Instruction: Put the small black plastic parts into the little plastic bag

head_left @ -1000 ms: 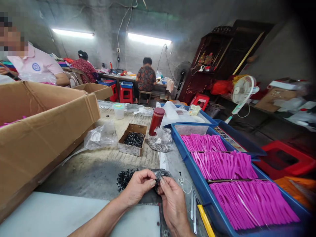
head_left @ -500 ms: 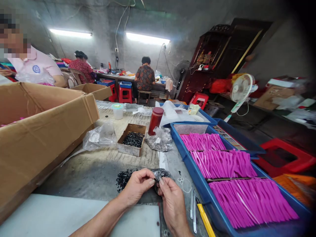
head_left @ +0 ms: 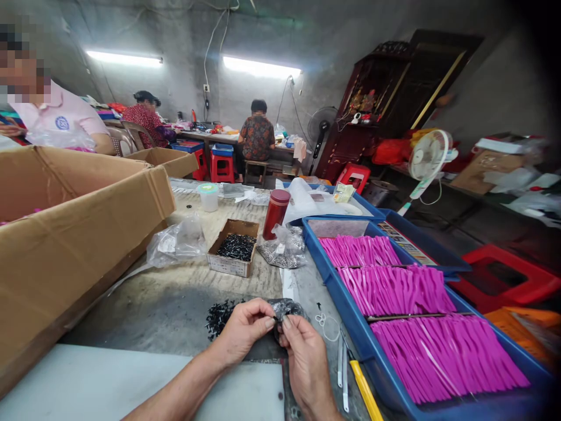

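Observation:
Over the dark front part of the table, my left hand and my right hand are close together. Each pinches with thumb and fingertips at a small black part, too small to make out fully. A loose pile of small black pieces with shiny stems lies beside my left hand. Just behind my fingers is a clear bag with dark contents, partly covered by them. A white board lies under my left forearm.
To the right stands a blue tray of magenta strips. A yellow-handled tool lies beside it. Ahead are a small box of black pieces, a red flask and a bag of metal bits. A large carton fills the left.

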Action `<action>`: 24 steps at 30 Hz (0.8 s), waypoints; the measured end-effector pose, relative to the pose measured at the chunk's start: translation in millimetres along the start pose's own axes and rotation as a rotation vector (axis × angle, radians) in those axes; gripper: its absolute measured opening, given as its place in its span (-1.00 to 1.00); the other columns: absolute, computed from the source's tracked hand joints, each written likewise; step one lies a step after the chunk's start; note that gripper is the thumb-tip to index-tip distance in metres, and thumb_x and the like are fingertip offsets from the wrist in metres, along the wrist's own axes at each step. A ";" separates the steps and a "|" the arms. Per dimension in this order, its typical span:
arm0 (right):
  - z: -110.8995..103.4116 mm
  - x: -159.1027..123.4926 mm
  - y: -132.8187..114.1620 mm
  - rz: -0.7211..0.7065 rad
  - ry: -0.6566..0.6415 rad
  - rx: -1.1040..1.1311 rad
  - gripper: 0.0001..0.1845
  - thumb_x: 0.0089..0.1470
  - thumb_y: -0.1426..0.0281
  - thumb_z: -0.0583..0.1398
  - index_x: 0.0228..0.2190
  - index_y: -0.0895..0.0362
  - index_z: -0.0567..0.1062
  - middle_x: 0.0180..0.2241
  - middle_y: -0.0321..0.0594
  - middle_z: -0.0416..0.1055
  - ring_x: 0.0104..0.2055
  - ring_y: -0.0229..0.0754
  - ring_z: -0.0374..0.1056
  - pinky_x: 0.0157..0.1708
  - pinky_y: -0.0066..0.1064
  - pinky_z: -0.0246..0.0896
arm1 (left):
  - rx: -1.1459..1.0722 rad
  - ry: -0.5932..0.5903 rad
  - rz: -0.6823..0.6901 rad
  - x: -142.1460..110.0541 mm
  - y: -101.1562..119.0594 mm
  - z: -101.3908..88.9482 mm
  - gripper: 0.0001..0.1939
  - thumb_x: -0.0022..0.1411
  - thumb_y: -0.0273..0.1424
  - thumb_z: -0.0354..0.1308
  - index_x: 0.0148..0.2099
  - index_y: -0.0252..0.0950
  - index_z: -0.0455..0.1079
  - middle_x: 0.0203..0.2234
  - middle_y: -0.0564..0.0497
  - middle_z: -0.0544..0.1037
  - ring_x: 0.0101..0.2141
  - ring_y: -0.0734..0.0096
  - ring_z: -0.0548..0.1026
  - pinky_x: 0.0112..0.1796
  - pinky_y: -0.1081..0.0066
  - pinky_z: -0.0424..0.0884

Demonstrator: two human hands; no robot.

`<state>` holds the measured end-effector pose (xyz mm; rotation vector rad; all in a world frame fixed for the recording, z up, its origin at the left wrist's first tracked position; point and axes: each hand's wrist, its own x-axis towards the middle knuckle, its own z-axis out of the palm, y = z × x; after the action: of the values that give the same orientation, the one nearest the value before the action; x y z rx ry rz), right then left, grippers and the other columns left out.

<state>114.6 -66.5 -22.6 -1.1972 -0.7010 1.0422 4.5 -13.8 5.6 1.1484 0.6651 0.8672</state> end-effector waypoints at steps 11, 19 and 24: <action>1.4 0.7 0.3 -0.007 -0.008 0.013 -0.74 -0.12 0.26 0.15 -0.66 0.16 0.29 -0.68 -0.40 0.09 -0.60 -0.34 0.00 -0.58 -0.50 -0.05 | 0.146 -0.010 0.073 0.7 -3.2 -2.1 -0.79 -0.10 -0.30 0.18 -0.51 -0.38 0.36 -0.58 0.06 0.32 -0.48 0.48 0.27 -0.38 0.50 0.20; 1.6 0.0 -0.6 0.015 -0.004 -0.002 -0.72 -0.17 0.24 0.16 -0.68 0.17 0.28 -0.69 -0.42 0.06 -0.61 -0.36 -0.05 -0.61 -0.53 -0.08 | 0.281 -0.024 0.138 1.1 -4.1 -3.9 -0.80 -0.04 -0.31 0.13 -0.51 -0.37 0.35 -0.58 0.06 0.32 -0.48 0.47 0.28 -0.39 0.49 0.20; 2.7 0.2 -6.4 0.018 0.008 -0.071 -0.73 -0.20 0.24 0.17 -0.69 0.18 0.30 -0.70 -0.42 0.07 -0.61 -0.36 -0.03 -0.62 -0.54 -0.05 | 0.368 -0.015 0.176 1.3 -5.0 -5.1 -0.83 -0.02 -0.35 0.11 -0.52 -0.36 0.36 -0.58 0.06 0.32 -0.47 0.47 0.28 -0.38 0.49 0.21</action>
<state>114.0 -65.4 -15.7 -1.2703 -0.7276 1.0346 2.2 -10.9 -0.7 1.5604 0.7385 0.9057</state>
